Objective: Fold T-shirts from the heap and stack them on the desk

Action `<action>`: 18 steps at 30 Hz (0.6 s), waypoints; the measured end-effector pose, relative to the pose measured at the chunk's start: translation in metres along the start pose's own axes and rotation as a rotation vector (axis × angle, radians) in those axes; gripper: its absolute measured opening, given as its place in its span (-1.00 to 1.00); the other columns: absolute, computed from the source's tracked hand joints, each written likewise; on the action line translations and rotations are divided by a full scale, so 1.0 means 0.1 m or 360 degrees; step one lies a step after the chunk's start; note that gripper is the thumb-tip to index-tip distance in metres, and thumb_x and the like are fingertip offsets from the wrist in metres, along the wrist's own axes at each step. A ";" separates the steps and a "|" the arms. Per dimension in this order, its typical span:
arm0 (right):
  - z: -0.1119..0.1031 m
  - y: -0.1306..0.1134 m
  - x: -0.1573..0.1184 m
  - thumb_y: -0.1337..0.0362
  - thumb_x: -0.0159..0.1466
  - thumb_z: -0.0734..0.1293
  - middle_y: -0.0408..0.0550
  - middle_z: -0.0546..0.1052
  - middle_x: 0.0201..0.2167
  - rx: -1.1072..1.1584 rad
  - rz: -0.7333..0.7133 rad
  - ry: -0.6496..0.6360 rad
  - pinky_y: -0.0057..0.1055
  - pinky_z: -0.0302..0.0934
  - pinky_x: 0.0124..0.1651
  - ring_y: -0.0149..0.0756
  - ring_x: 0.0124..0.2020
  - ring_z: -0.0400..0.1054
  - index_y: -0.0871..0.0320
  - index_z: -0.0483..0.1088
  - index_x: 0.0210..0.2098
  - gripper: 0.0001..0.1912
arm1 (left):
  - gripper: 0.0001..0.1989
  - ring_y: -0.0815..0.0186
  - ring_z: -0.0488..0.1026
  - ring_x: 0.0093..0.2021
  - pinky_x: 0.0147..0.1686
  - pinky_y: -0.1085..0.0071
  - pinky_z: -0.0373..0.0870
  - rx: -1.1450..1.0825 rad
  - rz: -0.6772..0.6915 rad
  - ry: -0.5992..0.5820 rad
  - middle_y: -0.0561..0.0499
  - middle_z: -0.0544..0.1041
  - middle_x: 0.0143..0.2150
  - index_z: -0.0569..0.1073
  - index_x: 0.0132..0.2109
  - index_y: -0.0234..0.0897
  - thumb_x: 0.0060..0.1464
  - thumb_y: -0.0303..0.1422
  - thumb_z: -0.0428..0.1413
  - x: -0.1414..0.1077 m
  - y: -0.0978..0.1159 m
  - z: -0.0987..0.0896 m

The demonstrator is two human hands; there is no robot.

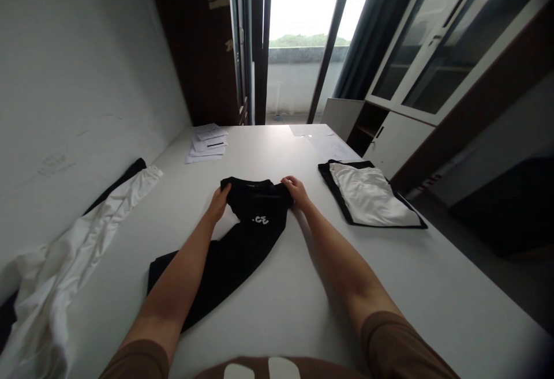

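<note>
Black trousers (234,261) with a small white print near the top lie on the white table (277,327) before me. Their waistband is at the far end, and the legs slant toward the near left, partly behind my left forearm. My left hand (219,201) grips the left corner of the waistband, its thumb on top. At the opposite corner, my right hand (296,190) pinches the cloth with bent fingers. The waistband stretches between both hands, looking slightly raised.
Folded white cloth (372,194) rests on folded black cloth (418,222) at the right edge. White trousers (82,258) with black cloth (119,183) lie along the left wall. Papers (208,145) and flat sheets (329,145) are at the far end. Cabinets (415,102) stand right.
</note>
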State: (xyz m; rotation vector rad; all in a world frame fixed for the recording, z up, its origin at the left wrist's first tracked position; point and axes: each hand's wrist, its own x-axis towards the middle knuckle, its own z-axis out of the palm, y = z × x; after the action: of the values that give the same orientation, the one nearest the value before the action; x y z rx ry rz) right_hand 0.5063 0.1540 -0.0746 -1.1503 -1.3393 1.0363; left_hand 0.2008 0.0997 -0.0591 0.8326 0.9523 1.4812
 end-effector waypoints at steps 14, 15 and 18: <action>0.06 -0.30 -0.12 -0.13 0.09 0.52 -0.17 0.53 -0.46 0.0178 0.0196 -0.0597 -0.45 0.15 -0.43 -0.36 -0.46 0.32 0.12 0.55 -0.32 -0.57 | -0.65 0.08 0.65 -0.09 0.01 0.23 0.57 -0.0368 -0.0465 0.0036 -0.20 0.68 -0.13 0.59 0.04 -0.36 0.28 -0.17 0.21 0.06 0.18 -0.13; 0.07 -0.32 -0.12 -0.13 0.09 0.52 -0.16 0.55 -0.43 0.0322 0.0200 -0.0485 -0.44 0.20 -0.41 -0.34 -0.43 0.36 0.11 0.55 -0.29 -0.56 | -0.65 0.07 0.65 -0.10 0.00 0.23 0.57 -0.0330 -0.0506 0.0020 -0.20 0.68 -0.14 0.59 0.04 -0.36 0.28 -0.17 0.21 0.06 0.20 -0.15; 0.08 -0.36 -0.10 -0.13 0.06 0.56 -0.15 0.58 -0.39 0.0598 0.0211 -0.0240 -0.40 0.32 -0.31 -0.30 -0.36 0.43 0.10 0.53 -0.28 -0.54 | -0.67 0.07 0.65 -0.13 -0.04 0.26 0.58 -0.0225 -0.0626 -0.0043 -0.20 0.69 -0.16 0.59 0.04 -0.38 0.30 -0.21 0.19 0.07 0.21 -0.21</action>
State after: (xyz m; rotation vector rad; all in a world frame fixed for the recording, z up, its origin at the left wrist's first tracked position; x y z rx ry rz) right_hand 0.4951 0.1385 -0.0417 -0.8996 -1.1299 1.4260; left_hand 0.1725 0.1031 -0.0489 0.5246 0.9185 1.1773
